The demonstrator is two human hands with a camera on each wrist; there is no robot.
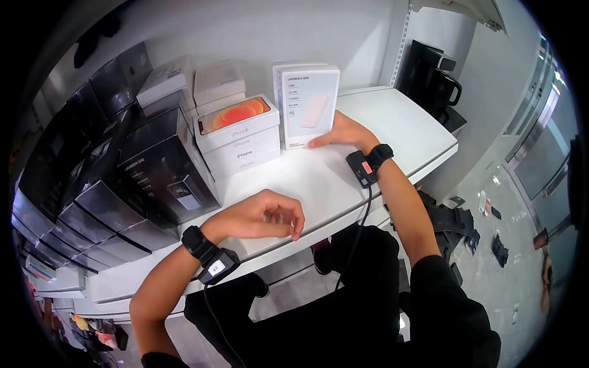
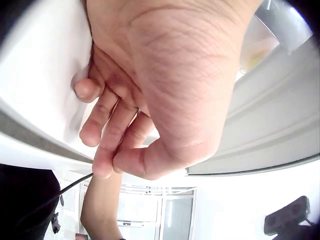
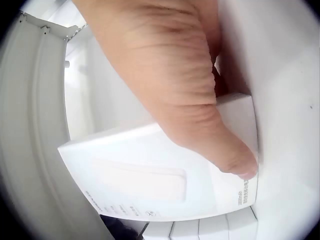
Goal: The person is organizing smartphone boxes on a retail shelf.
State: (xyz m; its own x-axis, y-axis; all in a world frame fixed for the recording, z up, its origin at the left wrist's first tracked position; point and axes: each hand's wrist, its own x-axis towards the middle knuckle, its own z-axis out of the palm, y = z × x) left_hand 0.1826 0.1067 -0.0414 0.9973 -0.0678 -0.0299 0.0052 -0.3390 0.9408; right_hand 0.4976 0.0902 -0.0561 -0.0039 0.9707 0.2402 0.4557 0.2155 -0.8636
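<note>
A white UGREEN box point(image 1: 310, 110) with a pale pink device pictured on its front stands upright on the white shelf, a second white box point(image 1: 277, 73) right behind it. My right hand point(image 1: 348, 132) grips the front box low on its right side. In the right wrist view its thumb point(image 3: 225, 152) lies across the box's printed face point(image 3: 135, 182), while the other fingers are mostly hidden. My left hand point(image 1: 261, 216) is over the shelf's front edge, palm inward and fingers loosely curled around nothing. The left wrist view shows those fingers point(image 2: 112, 135) with no object among them.
Left of the white box is a stack of white iPhone boxes point(image 1: 239, 132), with more white boxes point(image 1: 218, 83) behind. Black UGREEN boxes point(image 1: 165, 165) crowd the shelf's left side. Beyond the shelf's right end stands a black coffee maker point(image 1: 432, 86). Cables hang from both wrist cameras.
</note>
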